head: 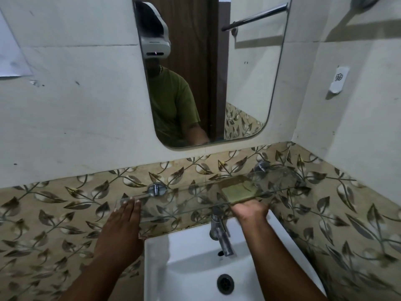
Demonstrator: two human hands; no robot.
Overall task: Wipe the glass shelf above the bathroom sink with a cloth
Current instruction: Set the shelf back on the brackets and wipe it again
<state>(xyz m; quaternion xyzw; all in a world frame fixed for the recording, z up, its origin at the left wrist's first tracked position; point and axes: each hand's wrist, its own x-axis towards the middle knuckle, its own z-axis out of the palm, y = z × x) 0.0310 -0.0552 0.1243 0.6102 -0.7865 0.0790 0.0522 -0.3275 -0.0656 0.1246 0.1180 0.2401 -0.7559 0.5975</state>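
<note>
While left hand (121, 222) steadies glass shelf (195, 198), right hand (249, 210) presses cloth (237, 191).

right hand (249, 210): its fingers go under the glass shelf (195, 198), so only blurry shapes show through.
cloth (237, 190): a green patch seen through the glass; its far edge is hard to make out.
left hand (121, 227): its fingertips blur at the shelf's left end.
sink (191, 257): the near part is cut off by the bottom edge.
towel rail (253, 17): only seen in the mirror (249, 83), whose top is cut off.
</note>
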